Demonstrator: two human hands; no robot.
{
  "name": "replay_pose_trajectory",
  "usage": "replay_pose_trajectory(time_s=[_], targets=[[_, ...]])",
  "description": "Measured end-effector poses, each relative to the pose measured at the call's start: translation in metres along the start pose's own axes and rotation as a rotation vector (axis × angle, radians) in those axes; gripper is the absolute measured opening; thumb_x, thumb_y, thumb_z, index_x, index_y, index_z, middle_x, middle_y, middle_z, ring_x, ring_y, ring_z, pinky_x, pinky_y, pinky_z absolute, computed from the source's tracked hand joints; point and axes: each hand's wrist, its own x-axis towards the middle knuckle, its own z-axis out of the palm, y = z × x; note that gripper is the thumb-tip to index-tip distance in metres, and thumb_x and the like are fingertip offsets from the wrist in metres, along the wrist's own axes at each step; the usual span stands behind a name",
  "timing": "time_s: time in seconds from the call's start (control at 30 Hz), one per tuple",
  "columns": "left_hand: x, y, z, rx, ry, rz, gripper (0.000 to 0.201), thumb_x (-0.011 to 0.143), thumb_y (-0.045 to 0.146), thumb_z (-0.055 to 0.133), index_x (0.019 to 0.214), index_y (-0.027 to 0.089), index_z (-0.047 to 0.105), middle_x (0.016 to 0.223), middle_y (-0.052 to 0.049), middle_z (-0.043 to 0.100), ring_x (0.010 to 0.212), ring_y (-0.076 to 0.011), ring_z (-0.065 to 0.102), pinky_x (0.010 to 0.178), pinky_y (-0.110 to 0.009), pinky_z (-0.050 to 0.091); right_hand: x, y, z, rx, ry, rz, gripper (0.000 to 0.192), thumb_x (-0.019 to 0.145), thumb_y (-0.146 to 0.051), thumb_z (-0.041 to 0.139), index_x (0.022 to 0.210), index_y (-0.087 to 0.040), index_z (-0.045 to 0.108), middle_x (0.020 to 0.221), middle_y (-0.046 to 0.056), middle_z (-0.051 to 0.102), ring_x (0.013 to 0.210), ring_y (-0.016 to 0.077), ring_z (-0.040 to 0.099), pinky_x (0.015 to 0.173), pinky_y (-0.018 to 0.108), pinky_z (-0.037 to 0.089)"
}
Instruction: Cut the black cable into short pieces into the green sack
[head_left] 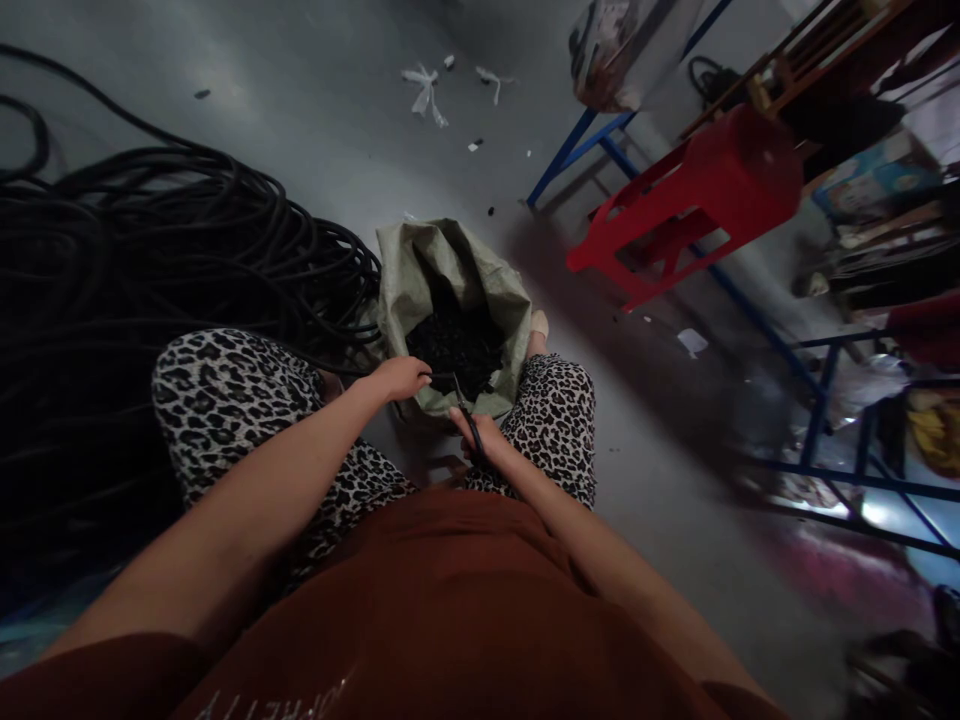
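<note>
Between my knees stands a pale woven sack [394, 270], its mouth wide and dark small pieces [457, 345] inside. My left hand [405, 378] is closed around a black rubber cord [444, 376], whose end sticks out past the fingers over the sack's near rim. In my right hand [484, 440] are black-handled scissors [475, 432], their blades pointing up close to the cord's end. Whether the blades touch the cord I cannot tell. A big heap of black cord [225, 230] lies at my left, and a strand runs from that side to my left hand.
A red plastic stool [720, 190] lies tipped at the right, against a blue metal frame [817, 400]. White scraps [424, 92] and small dark bits are scattered on the grey floor [330, 90]. A filled clear bag [615, 55] stands at the top right.
</note>
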Motion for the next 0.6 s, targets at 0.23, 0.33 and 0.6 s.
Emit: replay_pose_trajectory(time_s=[0.23, 0.33, 0.6], targets=[[0.0011, -0.0003, -0.0008, 0.007, 0.03, -0.02, 0.033, 0.088, 0.034, 0.045, 0.109, 0.024, 0.069, 0.105, -0.005, 0.072, 0.095, -0.0198, 0.064, 0.076, -0.024, 0.047, 0.0005, -0.002, -0.0016, -0.046, -0.03, -0.046, 0.055, 0.088, -0.063, 0.044, 0.07, -0.013, 0.061, 0.053, 0.005, 0.06, 0.045, 0.0138, 0.058, 0.045, 0.021, 0.046], [0.0025, -0.0007, 0.0003, -0.003, 0.05, -0.009, 0.034, 0.089, 0.036, 0.044, 0.109, 0.024, 0.069, 0.106, -0.005, 0.072, 0.096, -0.0198, 0.064, 0.077, -0.024, 0.046, 0.0015, -0.001, 0.0007, 0.004, -0.06, -0.025, 0.055, 0.087, -0.064, 0.044, 0.073, -0.014, 0.06, 0.053, 0.004, 0.059, 0.043, 0.0133, 0.057, 0.043, 0.021, 0.045], [0.0018, 0.003, 0.0034, -0.03, 0.024, 0.015, 0.033, 0.089, 0.034, 0.045, 0.109, 0.024, 0.068, 0.107, -0.005, 0.071, 0.097, -0.0209, 0.064, 0.079, -0.025, 0.046, 0.0059, -0.0022, 0.004, 0.082, -0.112, -0.005, 0.054, 0.087, -0.064, 0.044, 0.076, -0.014, 0.059, 0.054, 0.003, 0.059, 0.041, 0.0129, 0.056, 0.038, 0.019, 0.04]])
